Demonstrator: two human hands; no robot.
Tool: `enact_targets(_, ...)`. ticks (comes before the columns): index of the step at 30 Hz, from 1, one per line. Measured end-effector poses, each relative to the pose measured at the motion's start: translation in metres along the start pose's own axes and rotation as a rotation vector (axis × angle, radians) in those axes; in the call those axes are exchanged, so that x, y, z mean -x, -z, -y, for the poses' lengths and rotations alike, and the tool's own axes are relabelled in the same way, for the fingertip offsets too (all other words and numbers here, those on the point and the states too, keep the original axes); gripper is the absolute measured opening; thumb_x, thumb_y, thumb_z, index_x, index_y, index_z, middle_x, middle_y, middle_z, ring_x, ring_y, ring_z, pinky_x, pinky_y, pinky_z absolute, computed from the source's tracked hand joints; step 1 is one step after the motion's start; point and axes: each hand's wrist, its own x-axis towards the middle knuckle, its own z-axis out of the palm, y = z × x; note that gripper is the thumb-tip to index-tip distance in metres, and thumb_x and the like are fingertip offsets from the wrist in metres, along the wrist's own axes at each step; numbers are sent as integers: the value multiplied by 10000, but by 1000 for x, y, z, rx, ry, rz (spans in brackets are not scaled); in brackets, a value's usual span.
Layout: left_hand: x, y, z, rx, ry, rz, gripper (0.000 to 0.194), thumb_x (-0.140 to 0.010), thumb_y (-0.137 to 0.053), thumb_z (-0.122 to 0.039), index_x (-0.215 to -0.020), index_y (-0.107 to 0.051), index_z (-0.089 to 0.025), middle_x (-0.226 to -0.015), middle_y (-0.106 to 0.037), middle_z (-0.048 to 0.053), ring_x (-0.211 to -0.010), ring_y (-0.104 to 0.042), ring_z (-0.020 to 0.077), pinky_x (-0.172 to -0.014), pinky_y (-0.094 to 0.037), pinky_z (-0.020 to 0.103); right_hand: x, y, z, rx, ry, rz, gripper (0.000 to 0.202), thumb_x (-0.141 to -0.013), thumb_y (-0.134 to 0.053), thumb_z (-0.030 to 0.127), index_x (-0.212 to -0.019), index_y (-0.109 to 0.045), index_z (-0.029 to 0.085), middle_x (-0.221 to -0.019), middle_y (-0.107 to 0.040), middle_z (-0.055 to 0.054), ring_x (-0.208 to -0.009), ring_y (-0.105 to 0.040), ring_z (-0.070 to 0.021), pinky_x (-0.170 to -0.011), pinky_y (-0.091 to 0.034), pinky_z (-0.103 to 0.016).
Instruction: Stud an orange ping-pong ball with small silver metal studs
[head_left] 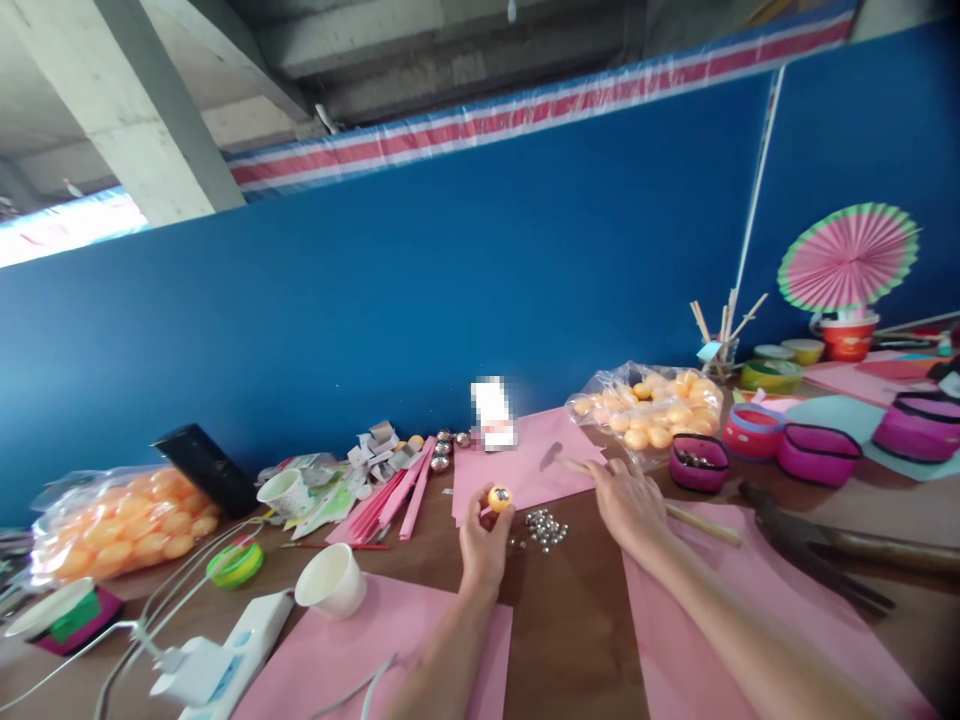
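Note:
My left hand pinches an orange ping-pong ball between thumb and fingers, with dark and silvery bits on the ball's top. My right hand is closed around the wooden handle of a small hammer, whose grey head points left, above a pink paper sheet. The hammer head and the ball are apart. Between my hands, a scatter of small silver beads lies on the brown table. Several larger silver balls rest behind my left hand.
Bags of orange balls stand at left and back right. A paper cup, power strip and cables occupy the left. On the right are purple fabric bowls, a large claw hammer and a fan-shaped paper decoration.

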Motion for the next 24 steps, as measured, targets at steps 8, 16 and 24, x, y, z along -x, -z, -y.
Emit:
enact_targets(8, 0, -1, 1, -14, -10, 12, 458, -641, -661, -278, -1071, -533, -184, -983, -611, 74, -773, -600, 131, -723, -471, 255, -2, -8, -8, 57, -52, 87, 219, -840, -388, 186, -976, -550, 240, -815, -524, -79, -785, -500, -213, -567, -294, -277)
enact_targets(16, -1, 0, 3, 22, 0, 8, 464, -627, -675, -291, -1060, -541, -190, -973, -614, 69, -759, -598, 125, -721, -470, 252, -4, -9, -9, 87, -74, 121, 249, -816, -371, 127, -946, -564, 218, -832, -523, -98, -865, -490, -239, -557, -317, -271)
enact_targets(24, -4, -2, 8, 50, 2, -10, 462, -617, -685, -272, -1049, -546, -182, -971, -614, 68, -746, -601, 112, -717, -477, 249, -5, -8, -8, 110, -115, 247, 284, -839, -322, 155, -1000, -544, 229, -920, -508, -92, -926, -460, -253, -645, -372, -317)
